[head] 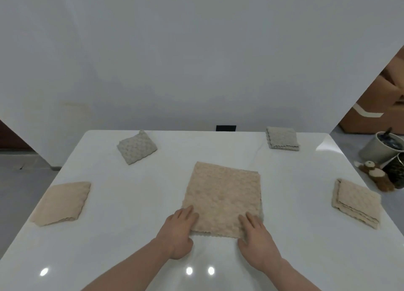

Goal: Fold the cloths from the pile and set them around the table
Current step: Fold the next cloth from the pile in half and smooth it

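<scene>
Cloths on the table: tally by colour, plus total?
Beige: 3, the left cloth, the right cloth, and the centre cloth under the left hand and right hand.
Grey: 2, the far-left cloth and the far-right cloth.
Total: 5

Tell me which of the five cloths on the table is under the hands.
The large beige cloth in the middle, with the left hand and right hand on its near corners. The other four are smaller, folded, and lie untouched near the table's edges.
</scene>
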